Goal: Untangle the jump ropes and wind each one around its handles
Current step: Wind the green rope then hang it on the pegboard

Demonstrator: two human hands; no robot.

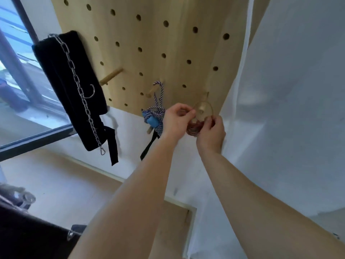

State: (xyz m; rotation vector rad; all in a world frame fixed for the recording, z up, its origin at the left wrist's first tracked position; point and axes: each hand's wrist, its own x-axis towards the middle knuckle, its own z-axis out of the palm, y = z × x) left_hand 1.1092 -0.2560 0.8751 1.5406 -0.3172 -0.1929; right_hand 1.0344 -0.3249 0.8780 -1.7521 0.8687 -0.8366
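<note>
Just right of the middle of the frame, both hands work on a reddish jump rope held up against the lower edge of a wooden pegboard. The rope is bunched into a small coil between the two hands. A thin pale strand rises from it in an oval toward the board; whether that oval is hooked over a peg is too blurred to tell.

The left hand has its fingers curled, thumb and fingertips pinching the strand at the oval's left side. The right hand is just beside it, lower and to the right, with its fingers closed on the right edge of the coil.

Left of the hands, a braided jump rope in white, blue and red hangs from a wooden peg, its cord wound round a blue handle.

Farther left, a black padded belt hangs on the board with a metal chain draped down it. A window fills the left edge, and a white sheet covers the right of the frame.
</note>
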